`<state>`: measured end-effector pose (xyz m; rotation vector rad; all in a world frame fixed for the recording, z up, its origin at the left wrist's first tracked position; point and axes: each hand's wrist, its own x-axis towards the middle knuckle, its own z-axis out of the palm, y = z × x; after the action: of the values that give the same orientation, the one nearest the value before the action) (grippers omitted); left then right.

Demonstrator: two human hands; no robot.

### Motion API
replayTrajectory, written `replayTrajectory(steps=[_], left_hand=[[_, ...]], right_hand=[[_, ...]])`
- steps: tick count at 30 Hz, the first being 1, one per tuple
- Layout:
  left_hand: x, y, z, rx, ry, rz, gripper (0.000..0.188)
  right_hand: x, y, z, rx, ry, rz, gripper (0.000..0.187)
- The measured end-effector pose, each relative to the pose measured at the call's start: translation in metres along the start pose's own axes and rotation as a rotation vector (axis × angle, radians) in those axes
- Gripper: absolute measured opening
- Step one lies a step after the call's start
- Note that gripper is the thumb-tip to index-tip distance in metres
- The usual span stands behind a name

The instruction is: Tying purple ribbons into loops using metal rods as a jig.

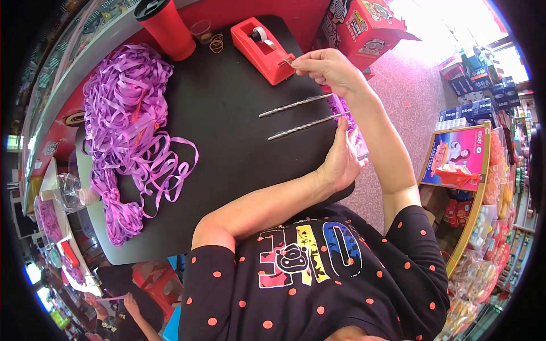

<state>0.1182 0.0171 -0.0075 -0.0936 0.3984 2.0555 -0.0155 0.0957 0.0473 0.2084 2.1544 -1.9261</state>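
Observation:
My left hand (pixel 341 161) is closed around a piece at the table's right edge, with two spiral metal rods like drill bits (pixel 301 126) jutting left from it over the black table (pixel 227 131). Purple ribbon (pixel 353 132) shows at that piece, partly hidden by my hand and forearm. Farther up, my right hand (pixel 327 67) pinches the end of clear tape (pixel 287 61) at the cutting edge of a red tape dispenser (pixel 259 48). A large tangled heap of purple ribbon (pixel 128 108) covers the table's left side, bunched at its near end.
At the far edge stand a red tumbler (pixel 166 34) and a small clear cup (pixel 202 29), with rubber bands (pixel 216 43) beside it. A red box (pixel 364 28) is beyond the table. Goods shelves (pixel 489 193) line the right. At lower left, another person's hands (pixel 132 306) stretch a ribbon.

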Motion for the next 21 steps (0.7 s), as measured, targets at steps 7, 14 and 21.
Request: replayTrajectory(steps=[7,14,21], left_hand=[[0.001,0.004,0.004,-0.051,-0.130,0.074,0.076],[0.000,0.005,0.003,-0.067,-0.106,0.073,0.076],[0.000,-0.002,0.002,-0.153,0.061,0.064,0.071]], right_hand=[[0.012,0.021,0.006,-0.068,0.118,-0.072,0.023],[0.006,0.014,0.019,-0.752,0.366,-0.316,0.022],[-0.039,0.039,-0.038,-0.694,0.223,-0.156,0.024]])
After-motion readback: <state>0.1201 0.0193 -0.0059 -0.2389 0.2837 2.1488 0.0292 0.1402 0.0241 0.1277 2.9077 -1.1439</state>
